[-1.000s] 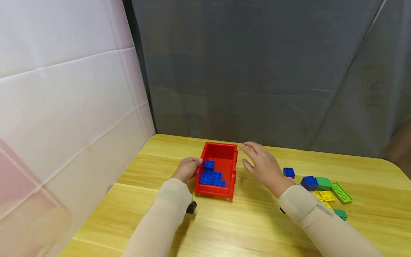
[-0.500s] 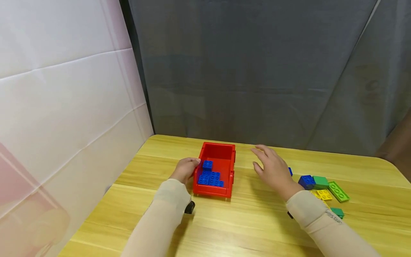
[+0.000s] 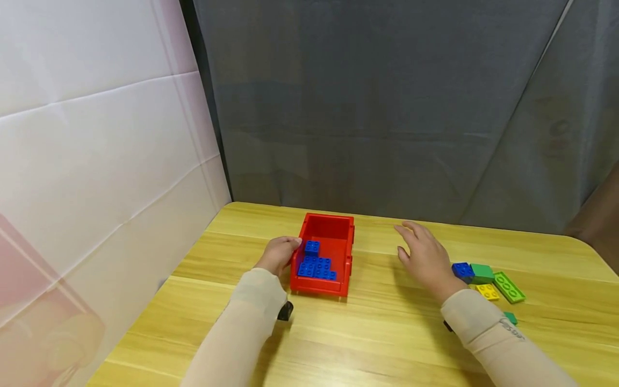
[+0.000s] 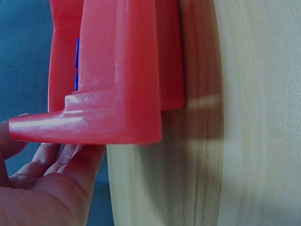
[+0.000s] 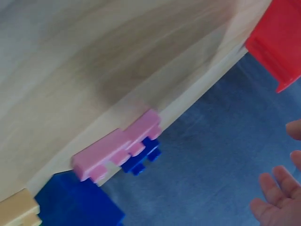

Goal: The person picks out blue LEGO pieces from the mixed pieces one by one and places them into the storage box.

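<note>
My left hand (image 3: 278, 255) grips the left wall of a red plastic bin (image 3: 343, 255), thumb over the rim. In the left wrist view the fingers lie against the outside of the bin wall (image 4: 113, 89). Several blue toy building bricks (image 3: 316, 267) lie in the bin's near left part. To the right of the bin, my right hand (image 3: 425, 260) hovers over the table with fingers spread and nothing held. Pink bricks (image 5: 103, 153) and a larger blue brick (image 5: 77, 200) show near it in the right wrist view; in the head view the hand hides the pink ones.
On the wooden table (image 3: 367, 338) right of my right hand lie a blue brick (image 3: 462, 272), a green one (image 3: 482, 274), a light green plate (image 3: 509, 287) and a yellow brick (image 3: 488, 292). A grey curtain (image 3: 362, 107) hangs behind the table, a white one (image 3: 111, 145) at left.
My right hand has moved to the right, away from the bin and closer to the loose bricks, covering some of them. My left hand keeps its grip on the bin.
</note>
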The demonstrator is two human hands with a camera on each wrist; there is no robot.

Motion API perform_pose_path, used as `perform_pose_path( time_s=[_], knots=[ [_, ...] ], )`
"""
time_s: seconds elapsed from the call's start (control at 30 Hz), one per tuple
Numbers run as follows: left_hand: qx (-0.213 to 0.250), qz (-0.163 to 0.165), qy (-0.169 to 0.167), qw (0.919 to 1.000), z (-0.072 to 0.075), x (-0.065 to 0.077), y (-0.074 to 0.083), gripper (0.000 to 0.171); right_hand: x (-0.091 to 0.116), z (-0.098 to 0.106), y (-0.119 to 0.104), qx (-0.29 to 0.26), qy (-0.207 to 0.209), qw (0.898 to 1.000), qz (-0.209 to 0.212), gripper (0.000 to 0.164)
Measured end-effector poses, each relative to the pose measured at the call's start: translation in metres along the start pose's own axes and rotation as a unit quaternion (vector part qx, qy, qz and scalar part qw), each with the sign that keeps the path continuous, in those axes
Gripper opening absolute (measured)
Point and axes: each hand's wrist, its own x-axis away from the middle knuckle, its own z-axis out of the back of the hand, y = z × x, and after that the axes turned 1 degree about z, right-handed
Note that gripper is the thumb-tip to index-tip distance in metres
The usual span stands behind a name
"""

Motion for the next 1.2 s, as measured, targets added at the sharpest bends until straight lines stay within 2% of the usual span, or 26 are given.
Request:
perform_pose_path(
  time_s=[0.4,0.73,1.2],
  knots=[
    [-0.005,-0.006,-0.001,1.0,0.0,0.001,0.002,0.033,0.005,-0.001,0.019,0.032,-0.07,0.995,-0.061,0.053],
    [-0.014,-0.012,-0.002,0.9998,0.0,0.003,0.001,0.034,0.008,0.0,0.027,0.015,-0.092,0.993,-0.074,0.051],
    [-0.015,-0.012,-0.002,0.9998,0.0,0.004,0.001,0.033,0.011,-0.002,0.04,0.024,-0.116,0.99,-0.08,0.048]
  ],
)
